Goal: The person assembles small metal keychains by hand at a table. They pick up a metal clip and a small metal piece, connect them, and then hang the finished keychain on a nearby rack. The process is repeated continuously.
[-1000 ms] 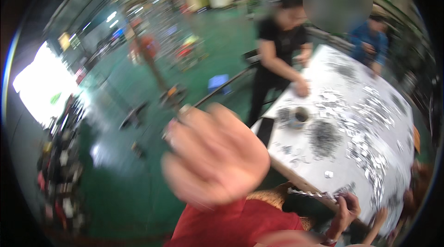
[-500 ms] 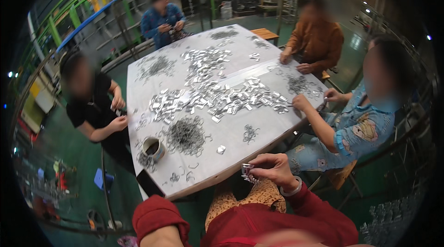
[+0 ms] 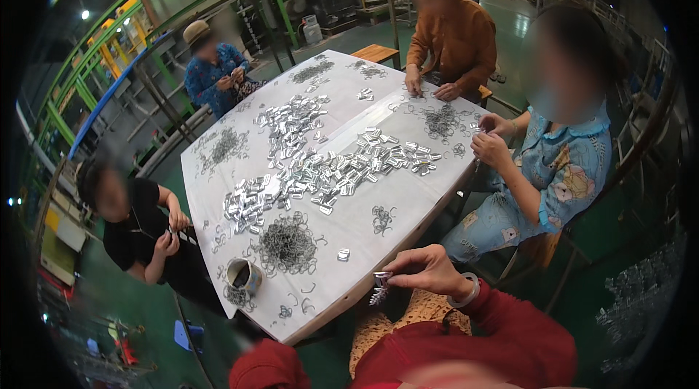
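My right hand [image 3: 429, 272] is in front of the table's near edge, thumb and fingers pinched on a small shiny metal piece [image 3: 380, 278]. A short bunch of similar bright bits hangs below it; their exact shape is too small to tell. Of my left arm only the red sleeve [image 3: 268, 366] shows at the lower edge, with the hand out of sight. Closest to my right hand on the white-covered table [image 3: 349, 258] lie a lone silvery metal piece [image 3: 344, 254] and a small cluster of wire hooks [image 3: 382, 220].
Silvery metal pieces [image 3: 342, 170] spread across the table's middle. A dense pile of wire hooks [image 3: 287, 243] lies near a cup [image 3: 246, 277] with dark contents. Several people sit around the table, handling small parts. A blue stool [image 3: 188, 334] stands at lower left.
My view has shifted and tilted. The left sleeve has dropped lower, and the dark phone at the table's near corner no longer shows clearly. My right hand keeps its pinch on the metal piece.
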`<action>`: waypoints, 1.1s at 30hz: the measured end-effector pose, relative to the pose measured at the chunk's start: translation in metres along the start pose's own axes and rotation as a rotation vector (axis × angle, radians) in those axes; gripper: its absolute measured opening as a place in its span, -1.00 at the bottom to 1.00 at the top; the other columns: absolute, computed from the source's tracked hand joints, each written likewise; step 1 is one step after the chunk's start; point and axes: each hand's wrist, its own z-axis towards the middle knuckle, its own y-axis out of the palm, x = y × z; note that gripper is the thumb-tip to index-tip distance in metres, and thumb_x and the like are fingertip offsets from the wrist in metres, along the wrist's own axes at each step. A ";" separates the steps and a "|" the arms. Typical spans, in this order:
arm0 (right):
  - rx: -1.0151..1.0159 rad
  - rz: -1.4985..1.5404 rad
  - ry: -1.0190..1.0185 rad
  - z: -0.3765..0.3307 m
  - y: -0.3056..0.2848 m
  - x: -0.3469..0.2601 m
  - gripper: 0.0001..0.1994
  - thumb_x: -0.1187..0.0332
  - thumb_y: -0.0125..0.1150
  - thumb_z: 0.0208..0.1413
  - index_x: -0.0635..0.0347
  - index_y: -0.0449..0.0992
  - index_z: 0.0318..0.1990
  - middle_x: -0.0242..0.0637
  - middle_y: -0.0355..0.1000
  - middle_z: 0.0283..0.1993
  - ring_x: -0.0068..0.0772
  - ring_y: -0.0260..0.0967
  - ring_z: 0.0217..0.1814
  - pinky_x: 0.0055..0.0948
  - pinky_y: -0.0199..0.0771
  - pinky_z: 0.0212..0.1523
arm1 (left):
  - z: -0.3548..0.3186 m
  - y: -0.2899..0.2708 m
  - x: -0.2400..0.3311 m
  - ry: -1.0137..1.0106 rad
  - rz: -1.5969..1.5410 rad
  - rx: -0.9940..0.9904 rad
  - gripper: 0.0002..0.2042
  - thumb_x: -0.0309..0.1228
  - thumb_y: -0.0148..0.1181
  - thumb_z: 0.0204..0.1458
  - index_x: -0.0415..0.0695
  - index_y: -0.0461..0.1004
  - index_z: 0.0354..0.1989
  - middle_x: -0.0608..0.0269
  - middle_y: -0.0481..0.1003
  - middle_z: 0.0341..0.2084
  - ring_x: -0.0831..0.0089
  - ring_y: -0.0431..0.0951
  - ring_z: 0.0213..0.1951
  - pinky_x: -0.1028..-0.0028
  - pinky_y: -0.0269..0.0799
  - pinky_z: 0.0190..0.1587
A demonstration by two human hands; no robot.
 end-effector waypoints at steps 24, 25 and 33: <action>0.118 0.083 -0.011 -0.006 0.031 -0.009 -0.79 0.74 0.24 -0.19 0.40 0.54 -0.31 -0.28 0.47 -0.41 -0.55 0.43 -0.35 -0.62 0.41 -0.32 | -0.034 -0.010 -0.119 -0.677 -0.100 -0.061 -0.44 -0.08 -0.44 0.25 -0.33 0.44 -0.15 0.08 0.45 -0.26 0.34 0.42 -0.21 0.47 0.32 -0.05; 0.116 0.063 0.032 -0.006 0.025 -0.004 -0.78 0.74 0.24 -0.20 0.39 0.54 -0.31 -0.28 0.47 -0.40 -0.55 0.42 -0.35 -0.62 0.41 -0.31 | -0.029 0.000 -0.121 -0.726 -0.136 -0.095 -0.42 -0.07 -0.45 0.25 -0.33 0.44 -0.15 0.07 0.46 -0.26 0.33 0.43 -0.21 0.48 0.32 -0.04; 0.153 -0.007 -0.032 -0.002 0.013 0.014 -0.77 0.74 0.24 -0.22 0.38 0.53 -0.32 -0.30 0.46 -0.39 -0.54 0.40 -0.33 -0.61 0.37 -0.27 | -0.059 0.012 -0.143 -1.301 -0.772 0.152 -0.30 0.02 -0.53 0.24 -0.40 0.48 -0.22 -0.02 0.53 -0.31 0.27 0.53 -0.21 0.50 0.38 -0.03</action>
